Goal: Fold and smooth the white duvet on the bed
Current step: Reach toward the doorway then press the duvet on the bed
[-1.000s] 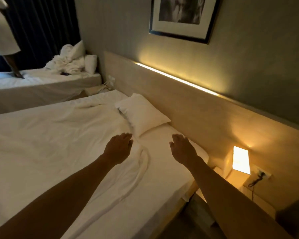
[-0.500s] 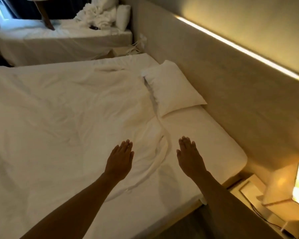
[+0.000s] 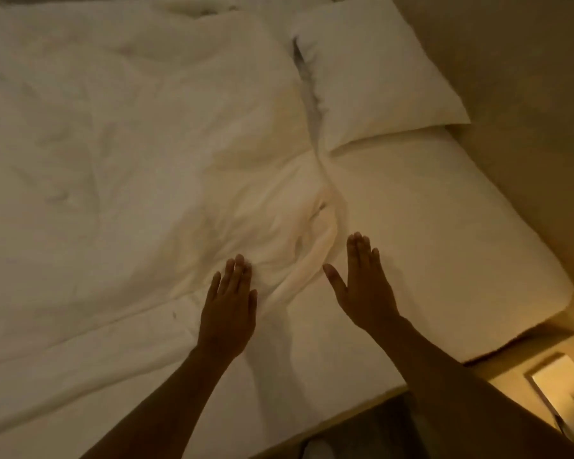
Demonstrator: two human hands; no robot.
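Duvet [image 3: 130, 154]: white, spread over most of the bed [image 3: 444, 226], wrinkled, with its rumpled edge running from beside the pillow [image 3: 371, 71] down toward the hands. The strip of bed beyond that edge, on the headboard [image 3: 527, 111] side, is uncovered mattress sheet. Left hand [image 3: 227, 313]: palm down, fingers straight and held together, over the duvet just inside its bunched edge; contact with the fabric cannot be confirmed. Right hand [image 3: 365, 286]: palm down, fingers straight, thumb spread out toward the duvet edge, over the bare sheet just beside that edge. Neither hand grips anything. Pillow: lies against the headboard, touching the duvet edge along its near side. Lit bedside lamp [image 3: 564, 389]: stands beside the bed corner, on the headboard side.
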